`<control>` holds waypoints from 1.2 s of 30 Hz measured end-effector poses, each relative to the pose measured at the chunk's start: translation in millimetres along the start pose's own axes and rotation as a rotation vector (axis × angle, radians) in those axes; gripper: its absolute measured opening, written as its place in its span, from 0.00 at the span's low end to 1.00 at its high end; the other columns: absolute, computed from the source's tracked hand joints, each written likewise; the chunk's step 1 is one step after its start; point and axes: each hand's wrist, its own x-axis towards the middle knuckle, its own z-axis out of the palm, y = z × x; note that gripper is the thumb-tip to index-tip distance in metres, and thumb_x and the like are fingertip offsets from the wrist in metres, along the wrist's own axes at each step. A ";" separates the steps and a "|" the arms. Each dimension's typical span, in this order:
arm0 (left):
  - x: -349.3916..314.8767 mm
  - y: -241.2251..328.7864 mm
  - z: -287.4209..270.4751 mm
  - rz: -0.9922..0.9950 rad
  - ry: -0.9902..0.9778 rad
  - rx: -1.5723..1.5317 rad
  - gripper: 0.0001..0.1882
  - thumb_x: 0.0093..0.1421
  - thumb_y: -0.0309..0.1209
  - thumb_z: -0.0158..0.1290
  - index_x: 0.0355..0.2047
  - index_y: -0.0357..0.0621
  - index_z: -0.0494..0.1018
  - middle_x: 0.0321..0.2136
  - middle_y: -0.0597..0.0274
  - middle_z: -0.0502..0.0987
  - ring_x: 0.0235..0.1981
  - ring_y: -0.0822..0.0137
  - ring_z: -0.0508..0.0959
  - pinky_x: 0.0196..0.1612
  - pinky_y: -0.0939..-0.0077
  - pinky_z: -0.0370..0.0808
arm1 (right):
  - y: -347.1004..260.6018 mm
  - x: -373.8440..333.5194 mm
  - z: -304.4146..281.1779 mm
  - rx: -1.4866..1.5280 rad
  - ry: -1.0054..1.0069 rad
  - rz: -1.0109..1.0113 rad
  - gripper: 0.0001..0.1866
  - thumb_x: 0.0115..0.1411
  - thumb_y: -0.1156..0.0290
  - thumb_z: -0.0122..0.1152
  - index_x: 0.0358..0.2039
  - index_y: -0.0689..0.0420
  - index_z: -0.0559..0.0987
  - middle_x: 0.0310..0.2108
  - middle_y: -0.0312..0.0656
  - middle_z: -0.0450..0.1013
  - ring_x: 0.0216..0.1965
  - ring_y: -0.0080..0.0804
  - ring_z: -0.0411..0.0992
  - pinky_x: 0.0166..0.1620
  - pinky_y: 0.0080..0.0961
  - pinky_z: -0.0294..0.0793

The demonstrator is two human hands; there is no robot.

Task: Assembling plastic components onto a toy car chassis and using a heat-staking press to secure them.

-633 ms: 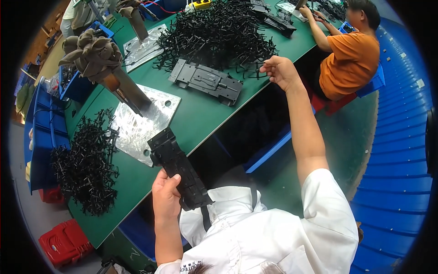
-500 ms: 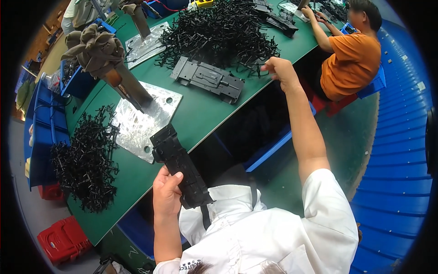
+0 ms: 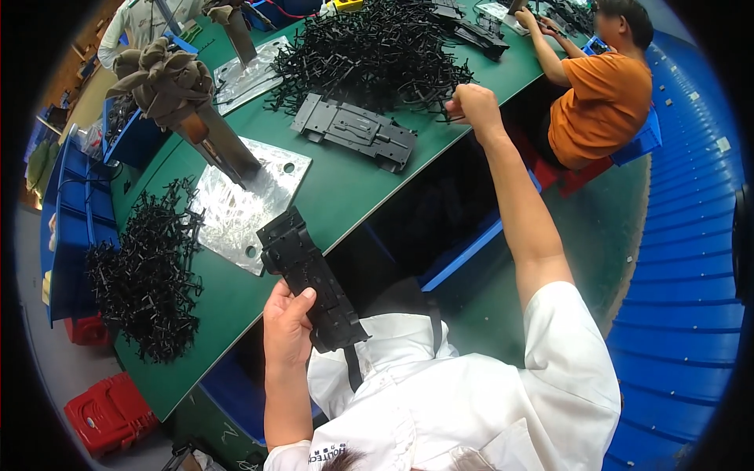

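Observation:
My left hand (image 3: 287, 328) grips a long black plastic housing (image 3: 312, 284) by its side, thumb on top. The housing is tilted in front of my body by the table's near edge. At the right end of a large heap of thin black plastic pieces (image 3: 353, 59), my right hand (image 3: 474, 108) is closed with curled fingers. A dark bit shows by its fingertips, too small to make out. A second, similar housing (image 3: 355, 130) lies on the green table between the heap and the table edge.
A metal post wrapped in cloth (image 3: 163, 85) stands on a silver plate (image 3: 271, 180). A smaller heap of black pieces (image 3: 145, 275) lies at the left. A co-worker in orange (image 3: 601, 102) sits at the far right. A red case (image 3: 110, 414) stands at lower left.
My right hand has moved slightly up and left along the heap's edge, its fingers curling closer together. My left hand still holds the housing in nearly the same place.

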 end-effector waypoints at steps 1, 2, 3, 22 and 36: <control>0.1 -0.6 0.0 0.003 -0.002 -0.001 0.13 0.55 0.19 0.48 0.42 0.34 0.64 0.35 0.52 0.76 0.33 0.66 0.79 0.37 0.73 0.78 | 0.7 0.9 -0.9 -0.001 0.002 -0.002 0.11 0.47 0.66 0.48 0.23 0.61 0.74 0.21 0.41 0.74 0.22 0.26 0.72 0.27 0.28 0.71; 0.3 -0.5 0.4 0.004 -0.005 -0.002 0.13 0.55 0.19 0.48 0.42 0.34 0.64 0.35 0.52 0.76 0.33 0.66 0.79 0.37 0.73 0.78 | 3.2 3.1 -2.0 0.062 -0.004 0.062 0.10 0.47 0.67 0.48 0.23 0.61 0.73 0.22 0.40 0.74 0.21 0.25 0.70 0.25 0.25 0.69; 0.7 -0.4 1.0 0.002 -0.007 0.001 0.13 0.56 0.19 0.48 0.42 0.34 0.65 0.35 0.52 0.76 0.33 0.66 0.79 0.37 0.73 0.78 | 5.0 5.4 -3.5 0.125 -0.010 0.125 0.09 0.47 0.68 0.48 0.23 0.60 0.72 0.22 0.40 0.73 0.19 0.24 0.69 0.22 0.21 0.68; -1.4 0.4 0.7 0.081 0.037 0.108 0.23 0.52 0.22 0.56 0.48 0.34 0.63 0.41 0.57 0.73 0.41 0.70 0.74 0.45 0.78 0.71 | 24.5 5.2 -17.7 0.895 -0.234 0.273 0.08 0.57 0.68 0.46 0.30 0.61 0.70 0.25 0.38 0.68 0.27 0.30 0.67 0.28 0.25 0.66; -6.0 1.1 -14.2 -0.045 0.019 0.038 0.21 0.53 0.18 0.49 0.48 0.32 0.62 0.38 0.55 0.74 0.35 0.68 0.77 0.40 0.75 0.75 | -5.5 -156.0 69.4 0.972 -0.804 0.535 0.16 0.63 0.63 0.46 0.43 0.64 0.67 0.27 0.36 0.64 0.26 0.23 0.59 0.25 0.16 0.60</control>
